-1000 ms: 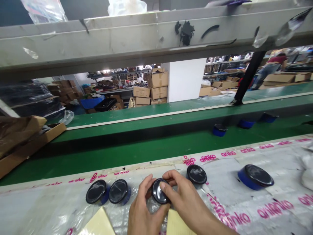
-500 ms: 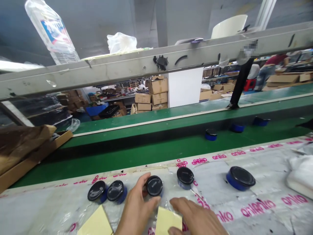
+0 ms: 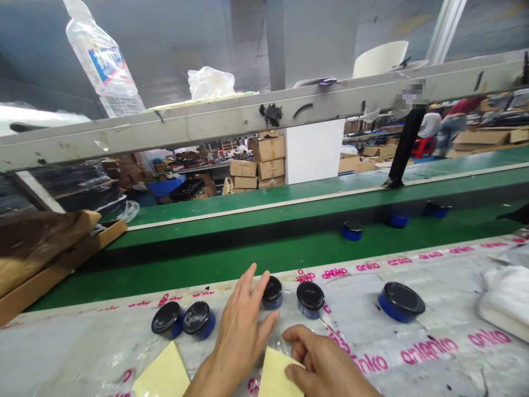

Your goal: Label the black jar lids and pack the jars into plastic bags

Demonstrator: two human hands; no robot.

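My left hand has its fingers stretched out and the thumb apart. It is right beside a round blue container with a black lid, whose left side the fingers partly cover. My right hand is curled, with its thumb over a square of yellow paper. Beyond it stands another black-lidded container. Two similar ones, a left one and its neighbour, are close together left of my hands. A second yellow square lies in front of them. A wider container sits to the right.
Past the plastic-covered table runs a green conveyor belt carrying several containers, one of them nearer. A grey rail crosses above, holding a bottle. A cardboard box is left; white cloth, right.
My left hand has opened from around its container and reached farther forward. That container now sits farther from me, closer to the belt. My right hand's fingers have curled in by the yellow paper.
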